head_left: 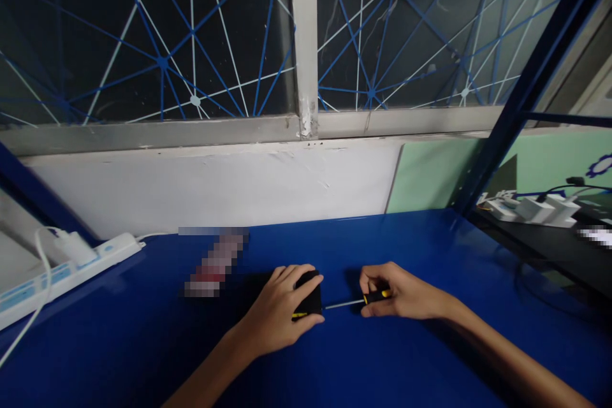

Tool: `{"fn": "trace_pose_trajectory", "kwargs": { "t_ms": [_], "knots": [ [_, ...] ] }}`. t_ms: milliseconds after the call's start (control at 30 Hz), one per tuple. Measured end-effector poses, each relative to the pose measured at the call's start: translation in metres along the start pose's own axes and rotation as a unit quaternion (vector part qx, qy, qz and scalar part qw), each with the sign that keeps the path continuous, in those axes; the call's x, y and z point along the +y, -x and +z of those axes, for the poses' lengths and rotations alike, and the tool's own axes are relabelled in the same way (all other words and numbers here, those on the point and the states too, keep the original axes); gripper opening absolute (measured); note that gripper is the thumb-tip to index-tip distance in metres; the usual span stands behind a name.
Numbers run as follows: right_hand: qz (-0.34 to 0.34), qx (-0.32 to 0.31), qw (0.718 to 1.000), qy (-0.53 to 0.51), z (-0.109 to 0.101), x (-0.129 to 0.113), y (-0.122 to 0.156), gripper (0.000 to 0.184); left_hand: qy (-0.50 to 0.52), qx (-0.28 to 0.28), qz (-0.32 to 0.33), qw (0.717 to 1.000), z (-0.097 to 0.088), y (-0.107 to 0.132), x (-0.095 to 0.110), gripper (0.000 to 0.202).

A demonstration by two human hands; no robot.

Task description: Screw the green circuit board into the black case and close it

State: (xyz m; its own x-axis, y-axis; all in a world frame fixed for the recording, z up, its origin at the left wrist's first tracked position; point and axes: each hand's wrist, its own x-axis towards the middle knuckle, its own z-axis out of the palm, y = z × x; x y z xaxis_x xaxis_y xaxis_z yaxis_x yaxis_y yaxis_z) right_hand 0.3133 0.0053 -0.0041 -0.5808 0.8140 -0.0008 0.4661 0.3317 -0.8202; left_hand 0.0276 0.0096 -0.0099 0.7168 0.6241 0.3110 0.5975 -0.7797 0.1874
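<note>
My left hand (pixel 287 306) is closed over a black box-like object (pixel 313 290) with a yellow strip low on its side, resting at the blue table. Its exact kind is partly hidden by my fingers. In my right hand (pixel 394 290) is a screwdriver (pixel 377 297) with a black and yellow handle, gripped between thumb and fingers. The thin metal shaft points left, lying nearly level. Its tip reaches close to the right side of the black object; whether it touches, I cannot tell.
The blue table (pixel 344 248) runs back to a white wall. A white power strip (pixel 71 271) with a plug and cable lies at the left. Behind my left hand is a blurred-out item (pixel 217 264). More adapters (pixel 535 209) sit on a black surface at the right, beyond a blue post (pixel 516 89).
</note>
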Motion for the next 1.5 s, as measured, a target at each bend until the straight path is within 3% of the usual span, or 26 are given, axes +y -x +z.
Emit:
{"fn": "trace_pose_trajectory", "kwargs": {
  "t_ms": [167,300,467,700,900,1033,1133,1300,1500],
  "knots": [
    [-0.004,-0.039,0.999,0.005,-0.0031,-0.0008,-0.0016,0.04,0.001,0.009,0.007,1.0,-0.0016,-0.0002,0.0007,0.055],
    [-0.013,-0.03,0.999,0.029,-0.0014,0.0002,-0.0026,0.047,-0.002,0.004,0.003,1.0,-0.0017,-0.0001,0.0004,0.057],
    [-0.009,-0.017,1.0,-0.007,0.0012,0.0005,-0.0023,0.03,0.001,0.002,0.002,1.0,-0.0009,-0.0005,-0.0003,0.058],
    [0.014,-0.024,1.0,-0.012,-0.002,0.0003,-0.0011,0.028,-0.005,-0.004,-0.004,1.0,-0.0032,-0.0014,0.002,0.058],
    [-0.049,-0.013,0.997,0.061,-0.0039,-0.0005,-0.0023,0.039,-0.003,-0.004,0.002,1.0,-0.0036,-0.0009,0.0024,0.057],
    [-0.023,-0.015,0.999,0.017,0.0,0.0018,-0.002,0.027,0.001,-0.003,-0.001,1.0,-0.0039,-0.001,0.0028,0.057],
    [0.003,0.008,1.0,-0.009,0.002,0.0055,-0.0016,0.032,0.003,0.004,-0.003,1.0,-0.004,-0.0013,0.0036,0.055],
    [0.057,-0.056,0.994,-0.08,0.0002,0.0086,-0.0015,0.034,0.005,0.014,0.005,1.0,-0.0028,-0.0012,0.0025,0.054],
    [0.003,-0.057,0.998,-0.016,-0.0047,0.0004,-0.0009,0.043,-0.002,0.01,0.003,1.0,-0.0006,-0.0005,0.0018,0.055]
  ]
}}
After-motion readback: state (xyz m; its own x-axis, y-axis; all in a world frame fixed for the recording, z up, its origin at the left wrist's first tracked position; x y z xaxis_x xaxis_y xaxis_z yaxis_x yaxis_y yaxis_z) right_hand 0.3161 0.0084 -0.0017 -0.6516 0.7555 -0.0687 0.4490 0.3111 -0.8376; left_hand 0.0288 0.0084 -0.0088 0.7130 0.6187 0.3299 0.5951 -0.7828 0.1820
